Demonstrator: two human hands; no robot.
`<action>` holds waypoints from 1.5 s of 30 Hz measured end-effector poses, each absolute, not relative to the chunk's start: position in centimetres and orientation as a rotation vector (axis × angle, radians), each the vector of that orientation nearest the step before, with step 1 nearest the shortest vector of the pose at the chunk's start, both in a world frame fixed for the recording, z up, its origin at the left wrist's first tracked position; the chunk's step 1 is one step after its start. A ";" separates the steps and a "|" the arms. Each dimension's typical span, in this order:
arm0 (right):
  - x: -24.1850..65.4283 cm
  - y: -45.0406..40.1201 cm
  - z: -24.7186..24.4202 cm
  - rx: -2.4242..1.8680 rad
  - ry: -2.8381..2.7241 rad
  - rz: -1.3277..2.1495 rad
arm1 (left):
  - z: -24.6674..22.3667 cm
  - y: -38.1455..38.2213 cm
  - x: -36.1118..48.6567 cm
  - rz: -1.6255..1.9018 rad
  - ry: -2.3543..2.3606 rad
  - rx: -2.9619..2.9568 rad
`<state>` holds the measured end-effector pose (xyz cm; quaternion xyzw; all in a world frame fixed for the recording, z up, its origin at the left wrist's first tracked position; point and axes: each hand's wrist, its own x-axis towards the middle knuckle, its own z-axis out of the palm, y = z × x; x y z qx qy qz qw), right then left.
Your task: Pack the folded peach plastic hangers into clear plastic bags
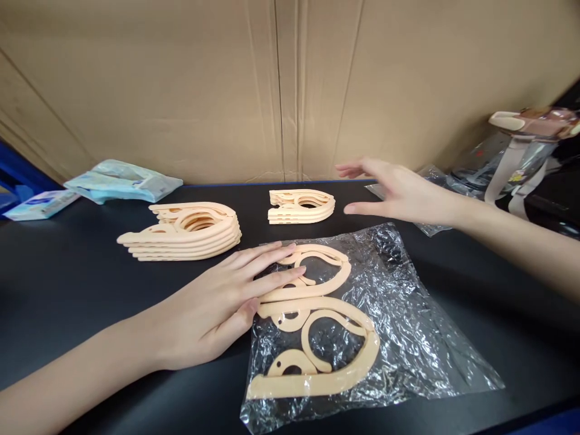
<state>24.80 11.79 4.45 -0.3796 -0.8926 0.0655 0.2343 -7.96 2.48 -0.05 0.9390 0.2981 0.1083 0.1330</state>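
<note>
- The back of the bench [67, 272] is bounded by upright cardboard [181, 90], along whose foot a thin blue edge is seen.
- Black surface is left between the two stacks, and more is shown at far left and along the right side of the bag [421, 338].
- Blue is also glimpsed at the lower right corner, past the bench's front edge.
- Two hangers [367, 362] are seen side by side in the bag, toward its left half; the nearer is shown almost whole, while the left end of the farther is covered by fingers.
- Each is formed in smooth peach plastic, folded, with a rounded right end and a curled hook inside; small holes are pierced in the lobes of the nearer.
- The bag is clear, crinkled and glossy, its right half lying flat; which side is unsealed cannot be told.
- Similar hangers are piled in a larger stack [199, 241] at left and a smaller stack [301, 214] behind the bag.
- The left hand [217, 308] is laid flat over the bag's left edge, its grip spread, with nothing clasped.
- The right hand [396, 190] is held beyond the bag, thumb parted widely from fingers, its grip unfilled.
</note>
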 end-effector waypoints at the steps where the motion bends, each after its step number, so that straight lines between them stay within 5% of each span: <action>1: 24.0 12.6 4.3 -1.027 -2.491 0.202 | -0.1 2.4 -7.9 0.321 0.864 2.731; 18: 20.9 15.8 3.4 -1.058 -2.588 0.267 | 0.2 2.4 -7.7 0.335 0.835 2.745; 35: 35.8 1.3 3.6 -1.441 -2.340 -0.272 | -0.5 2.6 -8.1 0.322 0.877 2.731; 45: 33.3 -0.9 1.5 -1.482 -2.323 0.136 | -0.5 2.7 -8.2 0.329 0.849 2.720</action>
